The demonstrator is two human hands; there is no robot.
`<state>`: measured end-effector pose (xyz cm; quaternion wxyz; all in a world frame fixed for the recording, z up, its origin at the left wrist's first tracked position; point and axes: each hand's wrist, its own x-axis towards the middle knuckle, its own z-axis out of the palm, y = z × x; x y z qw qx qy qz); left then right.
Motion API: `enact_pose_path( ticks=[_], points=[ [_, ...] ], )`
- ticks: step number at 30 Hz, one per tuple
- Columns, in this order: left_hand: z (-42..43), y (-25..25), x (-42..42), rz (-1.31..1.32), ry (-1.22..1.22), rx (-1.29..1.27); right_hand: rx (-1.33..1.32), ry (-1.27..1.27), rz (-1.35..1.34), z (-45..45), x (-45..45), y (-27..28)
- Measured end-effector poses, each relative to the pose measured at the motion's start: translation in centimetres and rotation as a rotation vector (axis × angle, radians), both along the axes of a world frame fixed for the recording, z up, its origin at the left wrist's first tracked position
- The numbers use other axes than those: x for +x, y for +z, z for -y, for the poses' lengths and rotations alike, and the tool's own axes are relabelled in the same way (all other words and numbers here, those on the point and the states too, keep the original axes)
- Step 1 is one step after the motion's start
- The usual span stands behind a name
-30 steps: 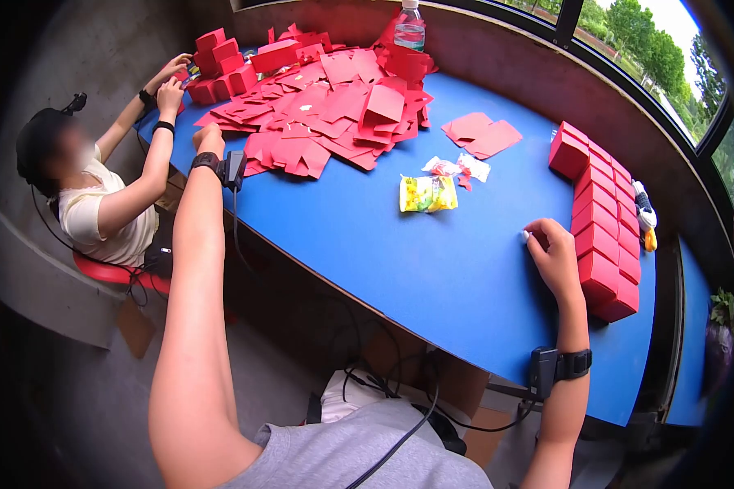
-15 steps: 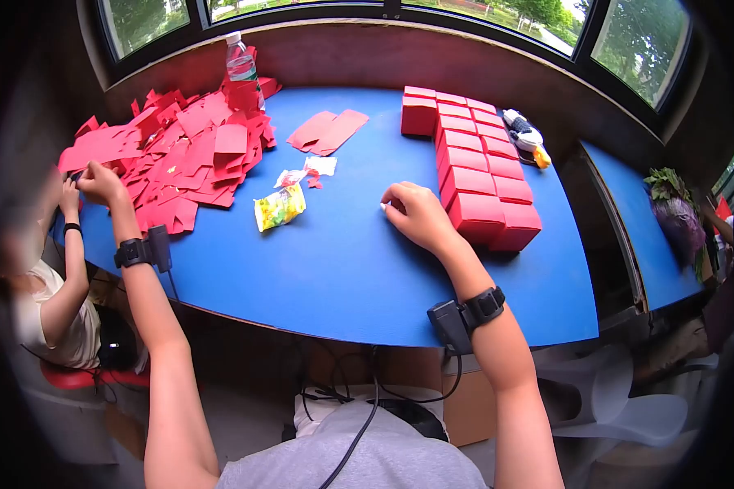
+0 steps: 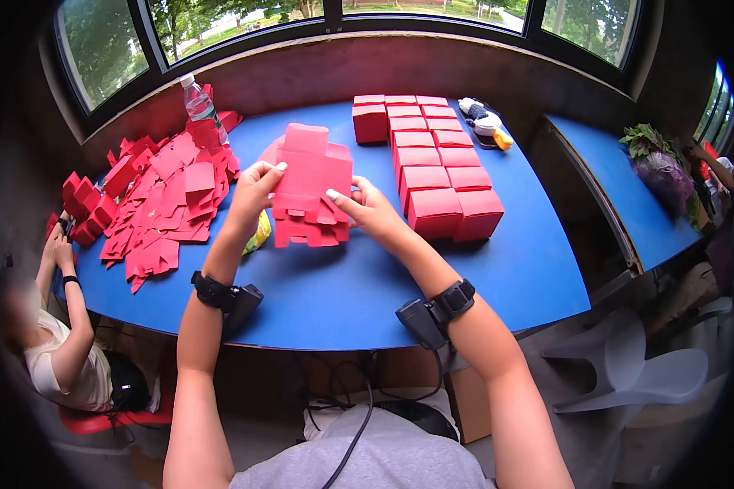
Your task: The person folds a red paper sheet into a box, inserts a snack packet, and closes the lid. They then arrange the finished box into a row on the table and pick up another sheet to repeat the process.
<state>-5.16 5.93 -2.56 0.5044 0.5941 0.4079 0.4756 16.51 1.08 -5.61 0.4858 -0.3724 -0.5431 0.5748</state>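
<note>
Head view: left hand (image 3: 257, 189) and right hand (image 3: 371, 213), apart, grip opposite sides of flat red cut-card blanks (image 3: 314, 175) above the blue table (image 3: 522, 261).
Boxes: folded red card boxes (image 3: 436, 173), tops closed — contents hidden — stand in rows right of the blanks.
Bottle: clear plastic bottle (image 3: 199, 104), white-capped, by the loose red card pile (image 3: 167, 196).
Near edge: bare blue surface before the boxes; yellow packet (image 3: 258, 231) partly behind the left forearm.

Leafy vegetables (image 3: 665, 175) lie on a side table (image 3: 624, 200), a clear bottle (image 3: 199, 104) near the window (image 3: 245, 43).
</note>
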Motion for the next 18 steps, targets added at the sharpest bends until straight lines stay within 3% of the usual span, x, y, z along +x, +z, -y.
enact_pose_path(
  ticks=[4,10,12,18],
  points=[
    [1.2,0.3,0.8,0.030,-0.025,-0.072,-0.123,-0.089,0.049,0.1,0.9,0.4],
    [0.8,0.2,-0.3,0.104,0.009,-0.082,-0.144,-0.150,-0.135,-0.1,0.5,-0.1],
    [-0.2,0.2,-2.1,-0.003,0.139,-0.024,-0.145,-0.163,-0.171,-0.2,0.8,-0.1],
    [-2.1,2.5,-14.8,0.187,0.677,0.350,-0.153,-0.162,-0.151,0.0,0.9,0.3]
  ],
)
